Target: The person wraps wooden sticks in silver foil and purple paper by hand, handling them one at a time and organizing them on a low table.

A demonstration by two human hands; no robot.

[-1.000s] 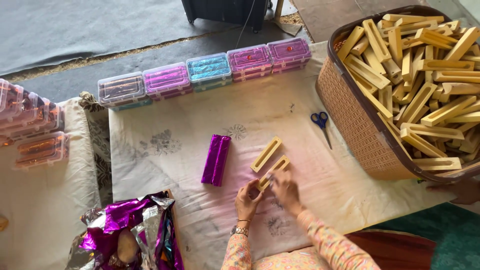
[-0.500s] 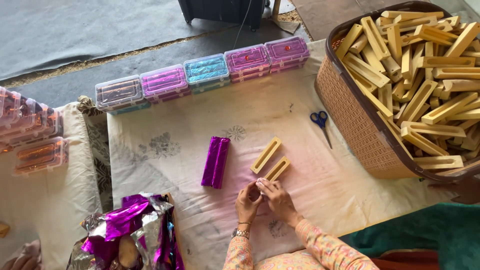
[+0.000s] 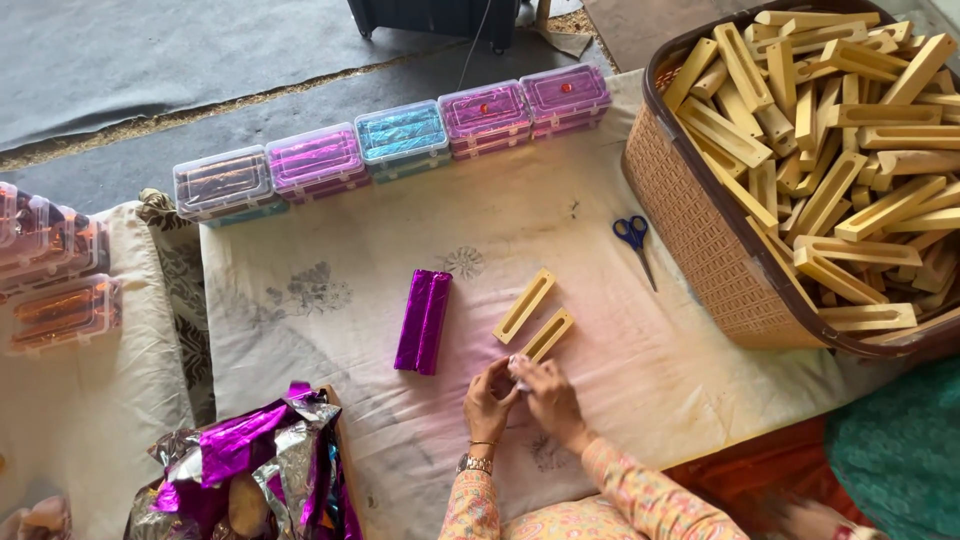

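Left hand [image 3: 488, 398] and right hand [image 3: 545, 393] meet, fingers pinched on a small pale scrap [image 3: 519, 360] at the near end of one of two wooden blocks [image 3: 548, 335] just beyond them; one purple bar [image 3: 423, 320] lies left.

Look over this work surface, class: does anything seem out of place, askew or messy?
Mostly tidy. The crumpled purple and silver foil bunched at the cloth's near left corner looks messy, unlike the neatly wrapped purple block.
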